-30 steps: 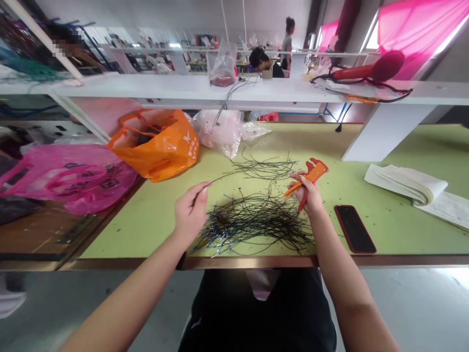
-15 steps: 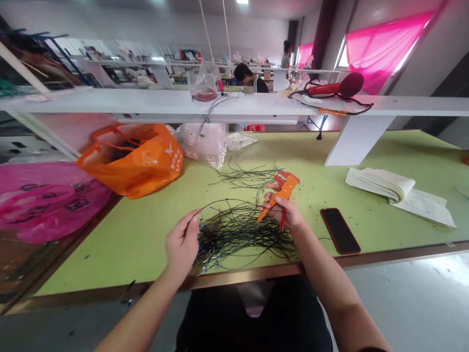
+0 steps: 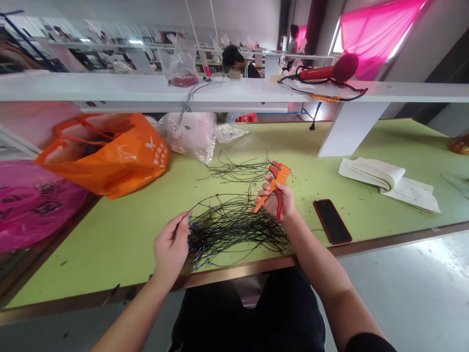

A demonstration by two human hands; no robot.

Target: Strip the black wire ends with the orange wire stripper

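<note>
My left hand [image 3: 171,247] pinches the end of a thin black wire [image 3: 201,199], which arches rightward toward my other hand. In my right hand [image 3: 275,199] is an orange and red wire stripper [image 3: 280,175], its head pointing up and away from me. A large pile of black wires [image 3: 238,227] with blue tips at its left end lies on the green table between and below my hands. Behind it is a smaller, looser bunch of black wires [image 3: 240,169].
An orange bag [image 3: 128,159] and a pink bag [image 3: 40,205] sit at the left. Clear plastic bags [image 3: 190,134] lie behind. A phone [image 3: 332,221] and papers [image 3: 384,178] are at the right. A white shelf [image 3: 128,88] crosses the back, with a red hairdryer-like tool [image 3: 330,71]. A person [image 3: 234,61] sits beyond.
The view has shifted, so the scene sits a little further left and higher. The wire stripper is turned slightly, with its red handle closer to the orange one. My left hand still pinches the wire.
</note>
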